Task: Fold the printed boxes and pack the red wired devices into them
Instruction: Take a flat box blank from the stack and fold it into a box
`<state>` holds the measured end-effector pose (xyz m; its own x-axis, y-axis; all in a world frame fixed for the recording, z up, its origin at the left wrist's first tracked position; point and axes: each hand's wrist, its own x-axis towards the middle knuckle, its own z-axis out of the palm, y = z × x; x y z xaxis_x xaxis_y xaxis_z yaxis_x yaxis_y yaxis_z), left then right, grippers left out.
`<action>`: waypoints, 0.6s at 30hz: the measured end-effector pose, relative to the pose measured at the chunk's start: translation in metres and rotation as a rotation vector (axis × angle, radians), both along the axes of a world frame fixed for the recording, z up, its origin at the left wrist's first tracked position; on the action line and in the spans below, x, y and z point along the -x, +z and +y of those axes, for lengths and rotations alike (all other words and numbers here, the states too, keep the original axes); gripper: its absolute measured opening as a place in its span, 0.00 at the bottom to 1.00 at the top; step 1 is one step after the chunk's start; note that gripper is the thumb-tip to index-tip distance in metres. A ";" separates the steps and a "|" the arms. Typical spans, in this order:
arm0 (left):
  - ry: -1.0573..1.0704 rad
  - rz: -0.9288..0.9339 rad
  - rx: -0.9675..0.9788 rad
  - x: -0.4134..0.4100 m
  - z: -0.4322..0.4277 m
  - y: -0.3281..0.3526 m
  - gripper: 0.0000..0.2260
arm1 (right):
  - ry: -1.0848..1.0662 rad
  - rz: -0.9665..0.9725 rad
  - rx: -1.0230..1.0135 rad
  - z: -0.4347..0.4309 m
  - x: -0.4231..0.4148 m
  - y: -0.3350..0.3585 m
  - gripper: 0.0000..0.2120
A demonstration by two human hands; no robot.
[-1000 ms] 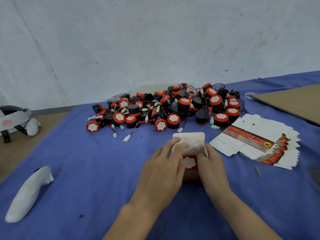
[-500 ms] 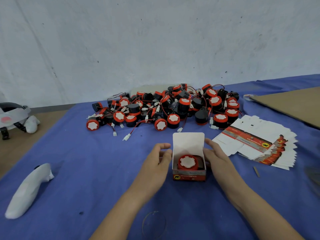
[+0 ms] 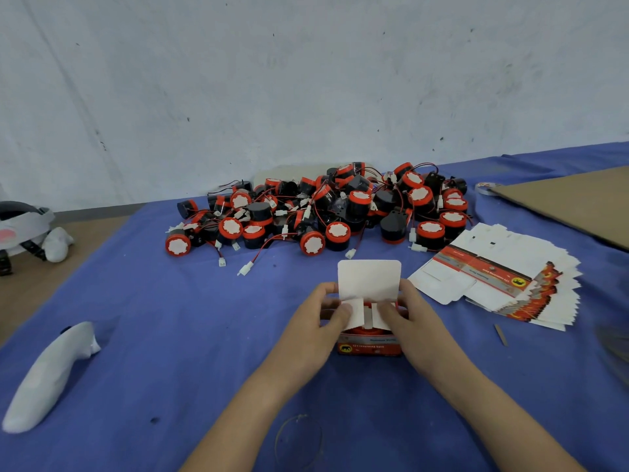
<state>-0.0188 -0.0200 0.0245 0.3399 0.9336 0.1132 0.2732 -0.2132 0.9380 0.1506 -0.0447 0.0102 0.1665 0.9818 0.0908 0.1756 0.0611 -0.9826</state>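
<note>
Box (image 3: 370, 347) red-printed, white lid flap upright; left grip (image 3: 313, 323), right grip (image 3: 416, 321) clasp its sides, thumbs pressing side flaps down.

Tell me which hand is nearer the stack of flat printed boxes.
Right. The right hand holds the box on the side facing the stack; the left hand holds its far side.

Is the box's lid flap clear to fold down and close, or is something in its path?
Only the person's own thumbs: the left hand and right hand each press a side flap down over the red device, right where the upright lid flap would land. Nothing else sits on the box.
</note>
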 end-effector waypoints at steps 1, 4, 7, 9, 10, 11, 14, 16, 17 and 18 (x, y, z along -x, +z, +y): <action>-0.004 0.001 -0.014 -0.001 0.000 0.000 0.10 | -0.007 -0.005 -0.004 0.000 0.001 0.000 0.12; 0.005 -0.036 -0.019 -0.003 0.003 0.000 0.12 | -0.027 -0.047 -0.018 -0.001 0.000 -0.001 0.10; 0.021 -0.065 0.002 -0.003 0.005 0.000 0.07 | -0.028 -0.094 -0.051 -0.004 -0.002 -0.005 0.11; 0.060 -0.025 -0.049 -0.004 0.005 0.000 0.08 | 0.004 -0.128 -0.064 -0.005 -0.006 -0.007 0.15; 0.082 0.008 -0.091 -0.004 0.006 -0.001 0.09 | 0.023 -0.149 -0.067 -0.005 -0.009 -0.008 0.18; 0.095 0.038 -0.132 -0.004 0.005 -0.002 0.10 | 0.036 -0.178 -0.067 -0.005 -0.013 -0.008 0.20; 0.082 0.145 -0.225 0.000 0.006 -0.004 0.13 | 0.084 -0.283 -0.103 -0.003 -0.023 -0.010 0.21; 0.066 0.302 -0.297 0.007 0.007 -0.005 0.17 | 0.122 -0.361 -0.135 -0.004 -0.029 -0.011 0.23; 0.056 0.358 -0.320 0.010 0.007 -0.005 0.17 | 0.137 -0.409 -0.139 -0.004 -0.031 -0.011 0.23; 0.043 0.382 -0.326 0.012 0.006 -0.004 0.16 | 0.150 -0.455 -0.147 -0.005 -0.033 -0.011 0.24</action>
<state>-0.0310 -0.0137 0.0201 0.3760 0.8845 0.2761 0.5989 -0.4593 0.6560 0.1835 -0.0496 -0.0006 -0.0642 0.9632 0.2611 0.5629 0.2510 -0.7875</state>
